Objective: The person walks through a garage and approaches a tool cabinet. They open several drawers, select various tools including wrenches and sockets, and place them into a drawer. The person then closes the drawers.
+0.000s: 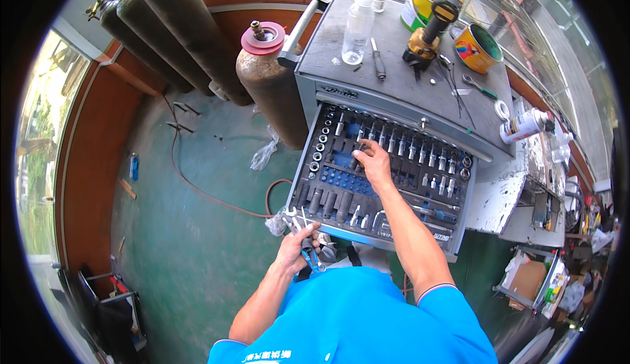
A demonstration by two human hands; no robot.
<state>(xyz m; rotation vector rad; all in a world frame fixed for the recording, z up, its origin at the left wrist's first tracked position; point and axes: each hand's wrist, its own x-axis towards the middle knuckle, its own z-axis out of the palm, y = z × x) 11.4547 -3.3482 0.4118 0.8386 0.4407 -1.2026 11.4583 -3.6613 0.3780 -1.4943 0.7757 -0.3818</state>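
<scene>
My left hand (297, 249) is closed around a bundle of hand tools (309, 252) in front of the drawer's left corner. Wrench ends stick up from it, and a blue-handled tool points down. Over the open tool drawer (466, 216), the fingertips of my right hand (375, 163) are pinched together among the sockets. Something dark shows at the fingertips, but whether it is gripped is unclear. Around that hand, the black foam tray holds a row of chrome sockets (401, 144), a blue section of small bits (339, 179) and several black deep sockets (329, 204).
On the grey tool cabinet (339, 74) stand a clear bottle (358, 29), a screwdriver (378, 60), a cordless power tool (424, 44), paint cans (478, 49) and a spray can (522, 127). Gas cylinders (275, 88) stand at its left. A hose (206, 197) crosses the green floor.
</scene>
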